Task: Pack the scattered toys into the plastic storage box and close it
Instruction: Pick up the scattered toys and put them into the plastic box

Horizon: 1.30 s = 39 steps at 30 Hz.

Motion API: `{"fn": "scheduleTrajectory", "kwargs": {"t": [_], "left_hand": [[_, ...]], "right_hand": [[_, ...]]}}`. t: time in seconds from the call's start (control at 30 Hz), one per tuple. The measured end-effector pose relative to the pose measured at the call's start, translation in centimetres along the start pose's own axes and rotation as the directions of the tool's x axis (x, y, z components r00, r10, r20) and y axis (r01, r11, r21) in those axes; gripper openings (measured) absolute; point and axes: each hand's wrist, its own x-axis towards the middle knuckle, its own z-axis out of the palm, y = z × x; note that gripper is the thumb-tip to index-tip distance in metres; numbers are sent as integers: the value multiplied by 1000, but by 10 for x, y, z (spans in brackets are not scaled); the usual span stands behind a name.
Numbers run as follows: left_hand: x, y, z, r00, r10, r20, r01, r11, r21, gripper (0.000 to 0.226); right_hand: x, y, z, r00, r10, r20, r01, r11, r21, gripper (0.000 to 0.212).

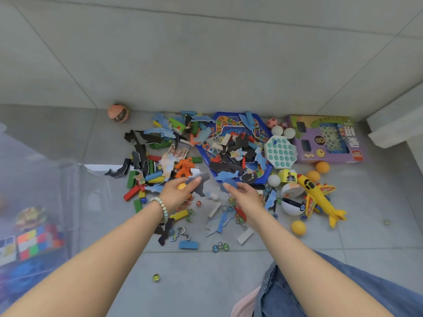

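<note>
The left hand (178, 194) curls round a yellow ball (182, 186) and pinches a grey piece (203, 180) at its fingertips. The right hand (246, 196), apart from it to the right, pinches a blue piece (232, 183). Both hang over the near edge of the toy heap. Just beyond the left hand stands an orange figure (185, 167). Beyond the right hand lies a blue board (219, 121) strewn with pieces. Farther right are a pale bubble pad (280, 152), a purple carton (325, 138) and, nearer, a yellow plane (318, 197). Marbles (220, 245) lie near the person. The clear box (45, 179) sits at the left edge, well apart from the hands, with coloured cubes (36, 243) inside.
</note>
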Motion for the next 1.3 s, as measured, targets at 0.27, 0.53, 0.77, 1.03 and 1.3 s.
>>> {"fn": "scheduleTrajectory", "kwargs": {"t": [0.27, 0.53, 0.77, 1.03, 1.3], "left_hand": [[-100, 84, -147, 964, 224, -145, -210, 972, 105, 65], [-222, -26, -332, 953, -97, -287, 60, 989, -136, 43], [-232, -71, -375, 870, -235, -435, 89, 940, -330, 54], [-204, -5, -316, 948, 9, -318, -2, 1000, 21, 30], [-123, 29, -181, 995, 51, -81, -42, 993, 114, 29]], "right_hand": [[-122, -102, 81, 757, -153, 635, -39, 960, 278, 34], [-247, -122, 251, 568, -15, 823, -5, 1000, 22, 34], [-267, -90, 300, 638, 99, 764, 16, 990, -142, 36], [-193, -94, 206, 777, 24, 628, 147, 965, -219, 40], [-104, -52, 80, 926, 100, 364, 29, 942, -334, 45]]}}
